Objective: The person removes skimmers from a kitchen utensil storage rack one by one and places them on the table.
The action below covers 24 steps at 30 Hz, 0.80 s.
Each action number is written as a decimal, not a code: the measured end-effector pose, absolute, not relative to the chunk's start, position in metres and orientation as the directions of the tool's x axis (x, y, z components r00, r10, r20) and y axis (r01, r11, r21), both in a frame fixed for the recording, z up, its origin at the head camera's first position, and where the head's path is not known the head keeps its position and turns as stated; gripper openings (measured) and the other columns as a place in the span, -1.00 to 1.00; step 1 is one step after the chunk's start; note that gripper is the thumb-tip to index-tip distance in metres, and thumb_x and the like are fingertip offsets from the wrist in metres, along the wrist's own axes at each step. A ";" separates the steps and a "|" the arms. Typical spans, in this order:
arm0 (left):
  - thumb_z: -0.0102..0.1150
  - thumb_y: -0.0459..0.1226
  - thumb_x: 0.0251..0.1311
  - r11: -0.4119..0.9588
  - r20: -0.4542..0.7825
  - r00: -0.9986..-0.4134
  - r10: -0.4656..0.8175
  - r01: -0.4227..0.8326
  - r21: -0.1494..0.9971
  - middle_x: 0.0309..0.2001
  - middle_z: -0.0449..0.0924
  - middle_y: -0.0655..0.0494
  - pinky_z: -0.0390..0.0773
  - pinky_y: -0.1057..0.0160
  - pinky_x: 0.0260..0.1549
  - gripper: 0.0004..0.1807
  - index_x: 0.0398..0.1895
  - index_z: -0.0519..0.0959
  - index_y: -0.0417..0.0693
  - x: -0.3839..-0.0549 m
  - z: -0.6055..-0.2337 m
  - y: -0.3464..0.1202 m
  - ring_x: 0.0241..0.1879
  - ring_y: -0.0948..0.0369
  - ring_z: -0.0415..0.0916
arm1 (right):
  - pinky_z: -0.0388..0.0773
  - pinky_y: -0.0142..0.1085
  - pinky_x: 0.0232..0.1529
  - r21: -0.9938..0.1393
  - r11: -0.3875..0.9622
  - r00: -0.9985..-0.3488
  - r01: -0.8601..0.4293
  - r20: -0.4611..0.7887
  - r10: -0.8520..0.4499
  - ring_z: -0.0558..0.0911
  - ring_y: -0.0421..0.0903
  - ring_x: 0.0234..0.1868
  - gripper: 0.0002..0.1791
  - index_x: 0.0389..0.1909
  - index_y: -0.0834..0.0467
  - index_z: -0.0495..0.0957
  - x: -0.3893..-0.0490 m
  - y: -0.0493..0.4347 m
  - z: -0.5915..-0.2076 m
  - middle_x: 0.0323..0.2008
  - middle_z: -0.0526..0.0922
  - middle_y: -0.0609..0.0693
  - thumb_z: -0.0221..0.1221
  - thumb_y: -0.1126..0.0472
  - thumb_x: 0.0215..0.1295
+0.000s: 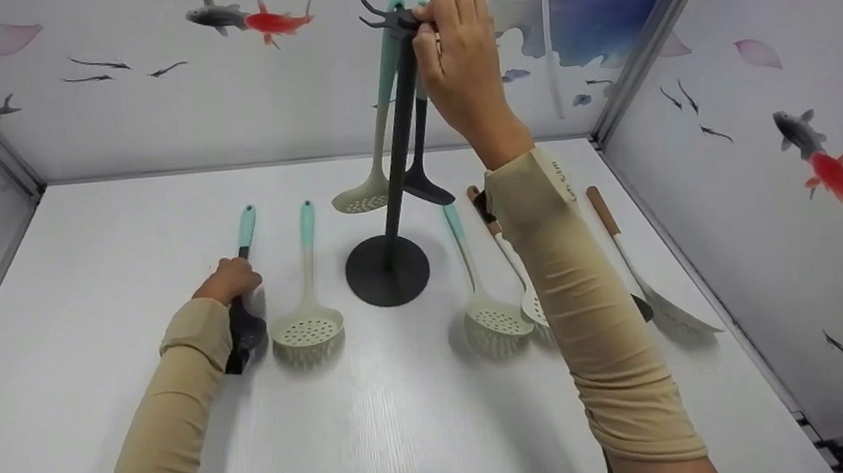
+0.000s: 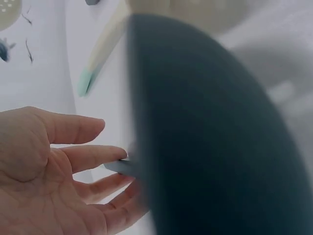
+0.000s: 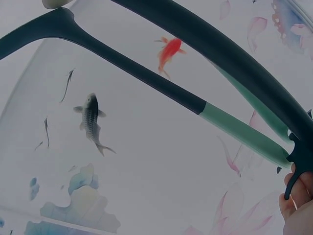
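Two utensils hang from the hooks of the dark stand [image 1: 388,216]: a pale slotted spoon [image 1: 367,193] with a teal handle and a dark spatula [image 1: 423,176]. The right hand [image 1: 456,53] is raised at the top of the stand, its fingers [image 1: 449,10] curled round the hook end where the dark spatula hangs (the right wrist view shows a fingertip just beside a dark hook [image 3: 297,161]). The stand's round base rests on the white tabletop [image 1: 406,418], near the middle.

Down on the left, the left hand [image 1: 229,280] lies over a dark spoon with a teal handle [image 1: 245,295]; from the head view its fingers seem folded over the handle, while the left wrist view shows them fairly straight against the dark utensil [image 2: 215,137], so I cannot tell if they grip. Just beside it lies a pale skimmer [image 1: 308,328]. Right of the stand lie another skimmer [image 1: 492,321], a wooden-handled utensil partly hidden by the sleeve [image 1: 593,313], and a wooden-handled turner [image 1: 660,300].
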<state>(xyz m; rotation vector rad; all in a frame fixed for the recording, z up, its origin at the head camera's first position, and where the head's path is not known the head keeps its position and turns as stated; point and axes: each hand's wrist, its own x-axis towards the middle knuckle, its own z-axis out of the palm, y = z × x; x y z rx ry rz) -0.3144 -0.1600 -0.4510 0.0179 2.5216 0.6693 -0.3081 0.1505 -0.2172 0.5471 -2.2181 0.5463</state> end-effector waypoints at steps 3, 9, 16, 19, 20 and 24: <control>-0.26 -0.28 0.17 0.879 -0.515 -0.845 0.143 -0.131 0.458 0.08 0.15 -0.52 0.39 0.02 -0.11 -0.45 0.11 0.24 -0.61 -0.313 -0.447 -0.159 -0.13 -0.13 0.25 | 0.15 -0.31 -0.01 -0.207 0.813 -0.603 -0.544 0.770 -0.208 0.28 0.03 -0.14 -0.66 -0.16 0.32 0.40 -0.308 0.150 -0.218 -0.25 0.34 0.17 -0.26 0.20 0.30; -0.24 -0.26 0.20 0.863 -0.541 -0.828 0.146 -0.161 0.479 -0.03 0.28 -0.41 0.47 0.06 -0.15 -0.48 0.09 0.25 -0.58 -0.310 -0.443 -0.159 -0.14 -0.10 0.35 | 0.15 -0.30 -0.01 -0.207 0.818 -0.614 -0.537 0.761 -0.210 0.27 0.04 -0.13 -0.66 -0.15 0.31 0.39 -0.309 0.150 -0.217 -0.25 0.32 0.16 -0.27 0.19 0.31; -0.26 -0.15 0.32 0.854 -0.607 -0.770 0.198 -0.169 0.492 0.34 -0.08 -0.48 0.30 -0.14 0.16 -0.29 0.37 -0.12 -0.46 -0.306 -0.431 -0.159 0.29 -0.29 0.08 | 0.15 -0.30 -0.02 -0.212 0.817 -0.619 -0.537 0.757 -0.210 0.27 0.04 -0.14 -0.65 -0.14 0.31 0.40 -0.308 0.149 -0.217 -0.24 0.34 0.17 -0.27 0.19 0.31; -0.26 -0.11 0.35 0.851 -0.598 -0.769 0.225 -0.143 0.505 0.39 -0.23 -0.44 0.19 -0.19 0.22 -0.26 0.41 -0.21 -0.37 -0.302 -0.416 -0.155 0.35 -0.30 -0.09 | 0.15 -0.30 -0.02 -0.214 0.814 -0.617 -0.540 0.759 -0.210 0.27 0.03 -0.14 -0.66 -0.15 0.30 0.40 -0.308 0.149 -0.217 -0.25 0.34 0.17 -0.27 0.19 0.31; -0.27 -0.11 0.36 0.849 -0.585 -0.774 0.243 -0.122 0.514 0.40 -0.25 -0.43 0.16 -0.20 0.23 -0.26 0.41 -0.22 -0.36 -0.301 -0.410 -0.152 0.36 -0.30 -0.12 | 0.14 -0.30 -0.03 -0.214 0.813 -0.615 -0.542 0.760 -0.210 0.27 0.03 -0.15 -0.66 -0.15 0.30 0.40 -0.308 0.149 -0.217 -0.25 0.33 0.16 -0.27 0.19 0.31; -0.29 -0.12 0.40 0.850 -0.499 -0.807 0.317 0.008 0.527 0.41 -0.24 -0.39 0.00 -0.19 0.29 -0.29 0.42 -0.22 -0.34 -0.297 -0.384 -0.140 0.39 -0.27 -0.21 | 0.14 -0.31 -0.05 -0.212 0.809 -0.607 -0.549 0.766 -0.211 0.26 0.03 -0.16 -0.67 -0.16 0.30 0.40 -0.308 0.149 -0.217 -0.26 0.32 0.15 -0.27 0.20 0.31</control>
